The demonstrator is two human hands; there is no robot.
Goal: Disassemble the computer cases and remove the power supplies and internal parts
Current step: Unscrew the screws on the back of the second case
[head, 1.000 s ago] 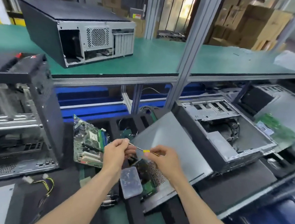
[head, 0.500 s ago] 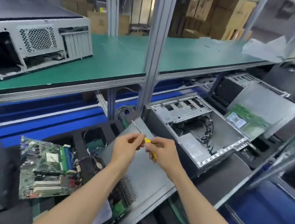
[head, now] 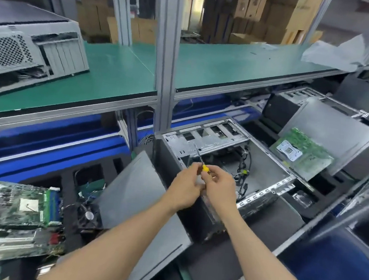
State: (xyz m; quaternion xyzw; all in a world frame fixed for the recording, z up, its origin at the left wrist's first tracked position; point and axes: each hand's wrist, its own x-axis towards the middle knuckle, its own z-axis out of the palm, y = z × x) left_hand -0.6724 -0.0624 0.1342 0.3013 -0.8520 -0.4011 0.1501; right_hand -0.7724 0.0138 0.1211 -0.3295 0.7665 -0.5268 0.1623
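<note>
Left hand [head: 186,184] and right hand [head: 221,185]: fingers curled, both pinching screwdriver [head: 200,160]; shaft points 11 o'clock, above open case [head: 265,172].

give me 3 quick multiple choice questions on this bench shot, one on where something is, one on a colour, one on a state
1. Where does the closed grey case sit?
A. on the green upper shelf
B. on the floor
C. inside the open case

2. What colour is the screwdriver handle?
A. red
B. yellow
C. blue

3. How is the case in front of the hands?
A. sealed shut
B. wrapped in plastic
C. open, cables showing inside

Answers: 1 A, it rests on the green shelf at upper left. 2 B, yellow shows between the left hand and right hand, both pinching the tool. 3 C, no side panel covers it and black cables lie inside.
</note>
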